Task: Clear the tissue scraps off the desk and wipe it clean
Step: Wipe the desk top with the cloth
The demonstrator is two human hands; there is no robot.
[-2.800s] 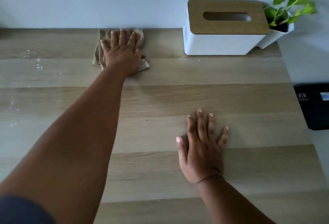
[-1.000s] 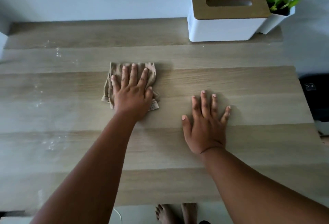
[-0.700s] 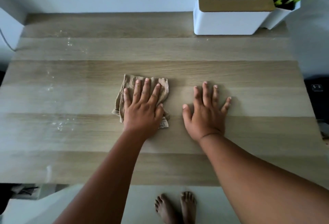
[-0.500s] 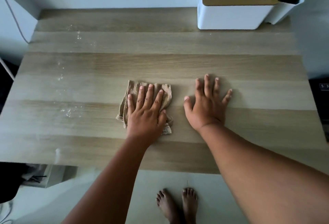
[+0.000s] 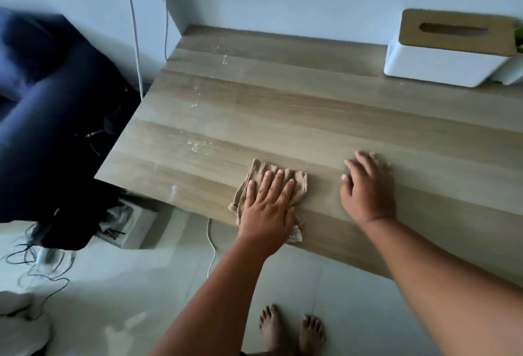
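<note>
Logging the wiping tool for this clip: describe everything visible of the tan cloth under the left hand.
The crumpled tan cloth looks like soft, ribbed fabric, folded into a rough pad. It lies flat on the light wooden desk at its near edge, with a pale tag-like corner past the edge. The left hand presses on it, fingers spread, covering its middle. Its far edge and left side show.

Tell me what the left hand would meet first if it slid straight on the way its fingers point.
Likely the pale specks on the desk; the left hand, flat on the cloth, points up-right, so they may lie slightly left.
</note>
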